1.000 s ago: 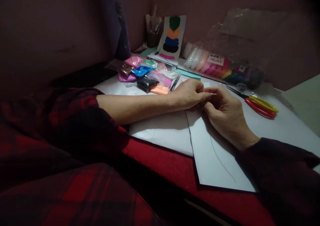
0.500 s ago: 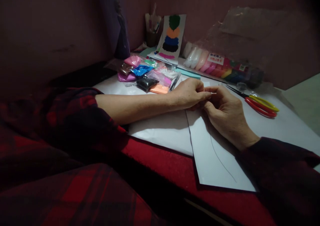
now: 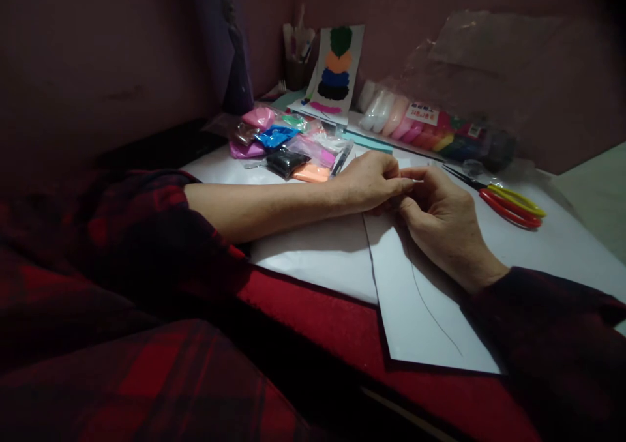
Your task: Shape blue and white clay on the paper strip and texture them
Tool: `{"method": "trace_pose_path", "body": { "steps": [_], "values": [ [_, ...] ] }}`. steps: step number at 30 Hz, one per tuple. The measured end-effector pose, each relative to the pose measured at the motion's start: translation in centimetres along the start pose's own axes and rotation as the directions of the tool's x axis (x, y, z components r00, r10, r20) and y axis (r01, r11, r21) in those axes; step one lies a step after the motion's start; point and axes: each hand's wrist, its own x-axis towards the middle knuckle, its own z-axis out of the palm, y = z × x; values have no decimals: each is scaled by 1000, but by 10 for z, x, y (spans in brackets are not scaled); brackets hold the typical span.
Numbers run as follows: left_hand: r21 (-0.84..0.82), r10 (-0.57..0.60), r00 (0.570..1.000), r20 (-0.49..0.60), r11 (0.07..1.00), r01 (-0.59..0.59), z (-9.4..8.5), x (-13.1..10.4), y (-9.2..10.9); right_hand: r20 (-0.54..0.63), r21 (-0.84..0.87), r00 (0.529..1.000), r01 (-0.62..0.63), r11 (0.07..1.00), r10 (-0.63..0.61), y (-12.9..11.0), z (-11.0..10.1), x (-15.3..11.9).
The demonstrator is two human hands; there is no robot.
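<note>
My left hand (image 3: 370,182) and my right hand (image 3: 440,219) meet fingertip to fingertip over a white sheet of paper (image 3: 430,324). Both are closed in a pinch, and whatever lies between the fingers is too small or too hidden to name. A thin curved pencil or pen line runs down the sheet, which overhangs the table's front edge a little. Just right of my right hand lie scissors (image 3: 513,207) with red and yellow handles. Beyond my left wrist is a heap of small clay packets (image 3: 281,139) in several colours, with a pen (image 3: 341,159) beside it.
A card with painted colour blobs (image 3: 337,70) leans at the back. Right of it lies a clear bag of coloured clay packs (image 3: 415,119). A cup of tools (image 3: 297,54) and a purple doll-like figure (image 3: 237,64) stand at the rear left. White paper covers the red table (image 3: 313,318).
My hands hold nearly the same pose; a small pale bit that showed at the left thumb tip is no longer visible. The objects on the table have not moved.
</note>
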Motion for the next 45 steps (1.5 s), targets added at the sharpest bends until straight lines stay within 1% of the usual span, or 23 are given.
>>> {"method": "trace_pose_path", "body": {
  "steps": [5,15,25,32,39,45],
  "values": [
    [-20,-3,1000,4,1000,3,-1,-1,1,0,-1,1000,-2,1000,2,0,0,0],
    [-4,-11,1000,-3,1000,11,-2,-3,6,-11,-10,1000,14,1000,-14,-1,0,1],
    [-29,16,1000,-15,999,-17,-2,2,-4,2,33,1000,15,999,-15,3,1,2],
    [-38,-3,1000,-18,999,3,-1,2,-3,-10,2,999,40,999,-40,0,1,2],
    [-95,-31,1000,-2,995,30,0,2,1,-7,9,999,48,999,-48,4,1,2],
    [-83,-42,999,-1,996,42,0,1,4,-13,8,999,49,999,-49,3,0,2]
  ]
}}
